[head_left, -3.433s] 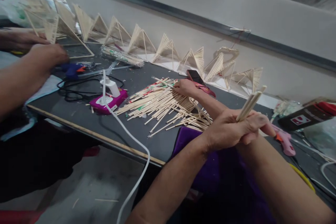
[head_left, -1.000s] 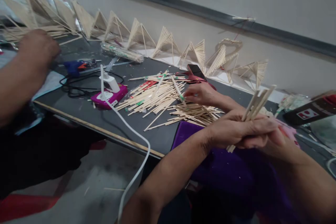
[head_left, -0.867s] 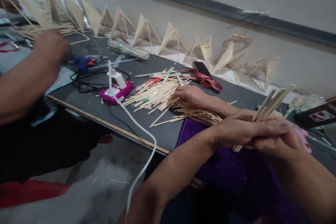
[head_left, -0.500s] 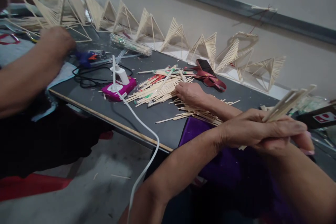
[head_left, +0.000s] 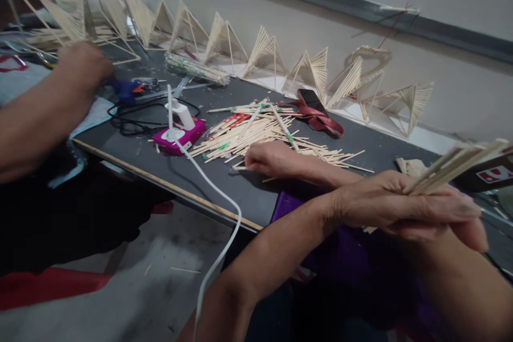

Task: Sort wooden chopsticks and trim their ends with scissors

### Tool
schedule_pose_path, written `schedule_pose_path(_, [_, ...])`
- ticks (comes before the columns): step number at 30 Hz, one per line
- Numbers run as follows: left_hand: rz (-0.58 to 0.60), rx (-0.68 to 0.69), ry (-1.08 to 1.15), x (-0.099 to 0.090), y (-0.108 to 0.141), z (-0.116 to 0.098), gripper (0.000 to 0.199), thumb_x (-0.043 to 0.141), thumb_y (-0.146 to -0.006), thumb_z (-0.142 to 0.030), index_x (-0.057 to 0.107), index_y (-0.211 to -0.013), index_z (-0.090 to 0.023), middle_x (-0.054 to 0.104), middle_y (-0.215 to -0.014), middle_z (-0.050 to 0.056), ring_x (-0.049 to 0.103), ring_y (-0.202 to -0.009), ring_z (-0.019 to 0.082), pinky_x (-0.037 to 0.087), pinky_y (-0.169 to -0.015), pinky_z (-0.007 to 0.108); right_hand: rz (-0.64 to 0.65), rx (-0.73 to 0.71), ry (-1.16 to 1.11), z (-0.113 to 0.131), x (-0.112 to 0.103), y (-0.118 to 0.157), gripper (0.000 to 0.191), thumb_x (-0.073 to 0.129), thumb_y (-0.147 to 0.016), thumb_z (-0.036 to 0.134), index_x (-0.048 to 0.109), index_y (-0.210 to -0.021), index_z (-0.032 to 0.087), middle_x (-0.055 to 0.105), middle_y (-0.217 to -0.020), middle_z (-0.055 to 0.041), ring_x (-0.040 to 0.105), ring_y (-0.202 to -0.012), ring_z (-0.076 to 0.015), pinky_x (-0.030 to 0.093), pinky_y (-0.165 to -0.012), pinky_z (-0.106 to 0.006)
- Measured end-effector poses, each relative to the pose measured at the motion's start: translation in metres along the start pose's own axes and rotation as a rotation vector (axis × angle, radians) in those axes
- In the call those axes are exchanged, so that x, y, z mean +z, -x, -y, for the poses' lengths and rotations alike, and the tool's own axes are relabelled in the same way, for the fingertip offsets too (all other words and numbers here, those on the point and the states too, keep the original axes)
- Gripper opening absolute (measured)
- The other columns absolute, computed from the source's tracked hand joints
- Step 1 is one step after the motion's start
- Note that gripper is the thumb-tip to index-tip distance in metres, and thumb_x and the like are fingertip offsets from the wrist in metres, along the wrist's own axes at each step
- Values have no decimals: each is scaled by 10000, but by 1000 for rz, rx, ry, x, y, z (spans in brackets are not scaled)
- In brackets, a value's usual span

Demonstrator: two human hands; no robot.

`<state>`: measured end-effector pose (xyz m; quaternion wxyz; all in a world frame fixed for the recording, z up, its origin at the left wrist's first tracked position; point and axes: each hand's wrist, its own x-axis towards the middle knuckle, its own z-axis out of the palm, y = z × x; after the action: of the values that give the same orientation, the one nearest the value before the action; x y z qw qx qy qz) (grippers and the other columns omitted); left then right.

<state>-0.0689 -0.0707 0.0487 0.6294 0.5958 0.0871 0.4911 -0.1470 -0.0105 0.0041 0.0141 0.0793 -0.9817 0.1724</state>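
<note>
My left hand [head_left: 420, 206] is closed around a bundle of thin bamboo sticks [head_left: 457, 168], which point up and to the right out of the grip. My right arm passes beneath the left one, so my forearms cross. At the near side of a loose pile of bamboo sticks [head_left: 244, 136], my right hand [head_left: 264, 157] is closed, its fingertips partly hidden. A light stick end [head_left: 239, 168] juts out to the left of its fingers. Some sticks in the pile lie in clear wrappers with green marks.
Pointed stick frames [head_left: 264, 59] line the wall. A magenta power adapter [head_left: 178, 136] with a white cable, a phone [head_left: 310, 99] on a red strap and a purple object [head_left: 286, 206] are close by. Another person's arm [head_left: 52, 112] reaches in at left, near a blue glue gun [head_left: 124, 91].
My right hand has moved left and nearer along the pile, and the stick by its fingers has shifted. My left hand with the bundle has moved slightly right and down.
</note>
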Motion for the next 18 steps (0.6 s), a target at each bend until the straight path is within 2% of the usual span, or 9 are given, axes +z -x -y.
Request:
schedule_pose_path(4, [-28, -90, -15, 0, 0, -2, 264, 388, -898, -296, 565, -752, -165, 347, -498, -36, 334, -457, 81, 311, -495, 243, -393, 72, -381, -22, -26, -3, 94, 488, -808, 207, 544, -789, 134, 562, -729, -3, 490, -664, -91, 381, -634, -222])
schedule_pose_path(7, [-41, -131, -13, 0, -1, -2, 267, 401, -892, -299, 577, -750, -158, 338, -492, -40, 338, -456, 78, 312, -488, 234, -555, 150, -612, -34, -45, 2, 68, 492, -793, 178, 530, -822, 131, 542, -710, 10, 474, -615, -68, 395, -591, -205])
schedule_pose_path(12, [-22, -36, -25, 0, -2, -1, 253, 377, -899, -266, 550, -757, -147, 331, -491, -49, 310, -452, 72, 265, -466, 237, -592, 243, -728, -47, -56, 15, 175, 523, -773, 174, 561, -939, 134, 555, -726, 11, 476, -590, -54, 378, -510, -175])
schedule_pose_path(18, [-56, -79, -47, 1, -3, -1, 266, 382, -888, -283, 569, -756, -147, 331, -476, -48, 324, -445, 76, 244, -458, 241, -587, 286, -772, -59, -58, 27, 255, 537, -770, 220, 565, -1012, 144, 590, -773, -11, 524, -619, -70, 388, -470, -163])
